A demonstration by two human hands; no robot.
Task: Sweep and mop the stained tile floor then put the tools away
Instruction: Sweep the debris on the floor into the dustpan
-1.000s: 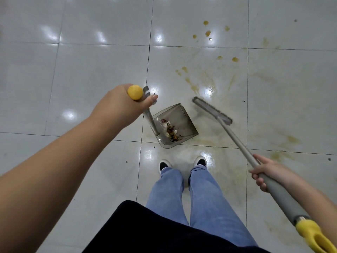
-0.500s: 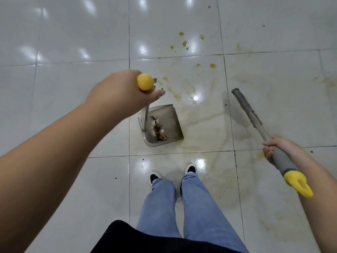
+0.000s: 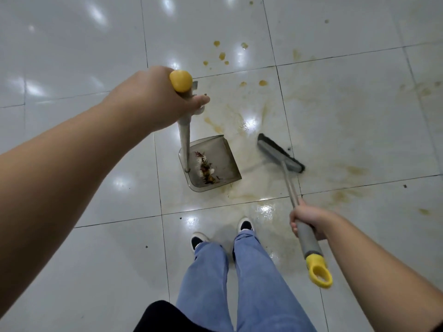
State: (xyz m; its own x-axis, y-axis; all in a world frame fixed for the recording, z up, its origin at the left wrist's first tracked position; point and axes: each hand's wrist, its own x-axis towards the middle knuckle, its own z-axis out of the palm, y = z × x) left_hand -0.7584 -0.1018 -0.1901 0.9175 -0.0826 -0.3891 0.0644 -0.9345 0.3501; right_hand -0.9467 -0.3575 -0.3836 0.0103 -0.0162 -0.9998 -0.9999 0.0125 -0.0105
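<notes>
My left hand [image 3: 153, 97] grips the top of the dustpan's grey upright handle [image 3: 184, 140], just under its yellow cap. The clear grey dustpan [image 3: 215, 152] stands on the tile floor in front of my feet, with a small heap of brown and white debris [image 3: 205, 170] inside. My right hand [image 3: 309, 219] grips the grey broom handle [image 3: 309, 245] above its yellow loop end. The broom head [image 3: 279, 153], with dark bristles, is down on the floor just right of the dustpan's open side. Yellow-brown stains [image 3: 259, 111] smear the tiles around both tools.
Separate brown drops [image 3: 221, 55] lie on the tiles beyond the dustpan, and fainter stains [image 3: 354, 170] spread to the right. My shoes [image 3: 245, 225] and jeans stand just behind the dustpan. White glossy tiles [image 3: 72, 44] stretch to the left and far side.
The broom head swung in from the right and dropped to the floor next to the dustpan. My right hand moved lower and closer with it. The dustpan stayed put under my left hand.
</notes>
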